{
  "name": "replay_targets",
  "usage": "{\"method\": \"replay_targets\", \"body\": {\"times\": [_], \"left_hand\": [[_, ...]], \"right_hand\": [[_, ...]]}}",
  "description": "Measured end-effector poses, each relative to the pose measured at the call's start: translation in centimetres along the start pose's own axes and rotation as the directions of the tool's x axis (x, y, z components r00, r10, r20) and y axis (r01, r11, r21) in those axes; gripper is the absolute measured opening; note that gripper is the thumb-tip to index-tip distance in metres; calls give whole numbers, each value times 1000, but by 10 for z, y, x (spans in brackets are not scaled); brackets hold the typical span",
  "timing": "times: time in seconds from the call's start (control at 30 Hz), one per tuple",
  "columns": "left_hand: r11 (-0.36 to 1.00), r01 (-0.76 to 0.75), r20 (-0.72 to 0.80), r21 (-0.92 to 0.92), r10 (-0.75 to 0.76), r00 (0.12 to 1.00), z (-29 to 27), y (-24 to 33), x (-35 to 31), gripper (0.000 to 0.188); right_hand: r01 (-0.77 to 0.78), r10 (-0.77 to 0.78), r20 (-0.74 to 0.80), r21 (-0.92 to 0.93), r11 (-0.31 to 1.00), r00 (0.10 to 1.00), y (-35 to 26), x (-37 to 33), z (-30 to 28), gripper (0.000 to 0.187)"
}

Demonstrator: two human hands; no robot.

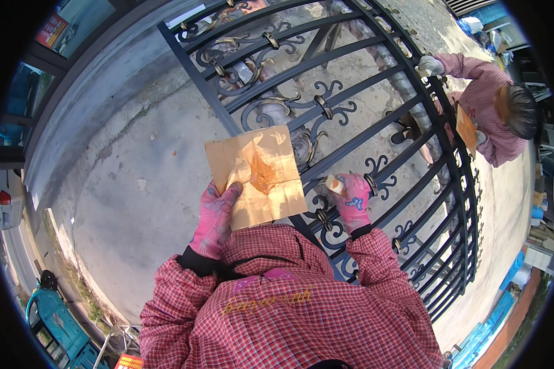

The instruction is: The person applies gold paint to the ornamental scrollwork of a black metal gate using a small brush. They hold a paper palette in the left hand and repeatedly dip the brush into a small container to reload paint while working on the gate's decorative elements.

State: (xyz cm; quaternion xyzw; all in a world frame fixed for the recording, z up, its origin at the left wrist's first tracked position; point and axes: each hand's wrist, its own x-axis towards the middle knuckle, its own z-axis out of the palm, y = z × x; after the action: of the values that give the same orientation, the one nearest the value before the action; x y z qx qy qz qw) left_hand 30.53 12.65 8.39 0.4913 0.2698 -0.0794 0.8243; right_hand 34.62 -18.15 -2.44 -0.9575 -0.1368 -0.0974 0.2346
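Note:
My left hand (216,216), in a pink patterned glove, grips a creased sheet of brown cardboard (234,161) by its lower left side, thumb on top. A wet-looking orange-gold smear (263,174) lies mid-sheet. My right hand (354,200), gloved the same way, pinches a small pale pad (334,184) stained orange; its exact kind is unclear. That hand is over the black metal gate (366,135), close to a scroll ornament and a gold-toned collar (370,183). Several scrolls and collars on the gate carry gold colouring. Whether the pad touches metal cannot be made out.
Across the gate, a co-worker (495,111) in a checked smock holds another cardboard piece (466,129), with one gloved hand (431,66) at the gate's far edge. A stand supports the gate above concrete ground (135,197). A teal vehicle (61,326) is at lower left.

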Motion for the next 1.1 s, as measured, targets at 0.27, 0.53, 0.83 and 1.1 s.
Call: {"method": "replay_targets", "body": {"times": [0.27,0.53,0.83,1.1], "left_hand": [[1000,-3,5,5,3,1000,-2,-3,1,35],[1000,2,1,28,-2,1000,-3,-1,2,38],[1000,-12,-1,20,12,1000,3,2,4,33],[999,5,28,40,-6,1000,-1,1,4,37]], "right_hand": [[-164,164,19,-13,986,986,3,6,-7,40],[-196,197,76,-26,980,977,8,6,-2,39],[1,4,63,-81,997,998,22,16,-4,35],[101,-89,111,-110,989,990,43,34,-17,36]]}}
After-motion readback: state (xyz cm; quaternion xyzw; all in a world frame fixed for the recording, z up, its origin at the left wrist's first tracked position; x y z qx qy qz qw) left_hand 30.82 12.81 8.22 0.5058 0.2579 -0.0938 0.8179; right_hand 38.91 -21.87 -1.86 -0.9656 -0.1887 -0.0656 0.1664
